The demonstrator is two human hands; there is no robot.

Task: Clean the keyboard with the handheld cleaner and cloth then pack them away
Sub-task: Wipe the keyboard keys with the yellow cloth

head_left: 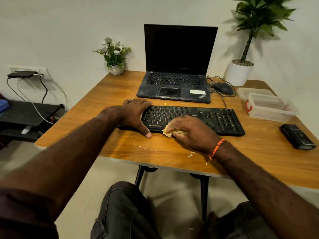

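Observation:
A black keyboard [203, 118] lies across the middle of the wooden table [120, 149]. My left hand [134, 114] rests flat over its left end, thumb on the table at the front edge. My right hand [189, 133] grips a crumpled tan cloth [167, 132] against the keyboard's front edge near the brand label. A black handheld cleaner [297, 139] lies on the table to the right, apart from both hands. A clear plastic box [271, 109] with a red latch stands behind it, its lid [253, 91] lying beside it.
An open black laptop [176, 80] sits behind the keyboard, with a wired mouse [222, 88] to its right. A small flower pot [116, 69] and a tall potted plant [240, 73] stand at the back. Crumbs [190, 154] lie near the front edge.

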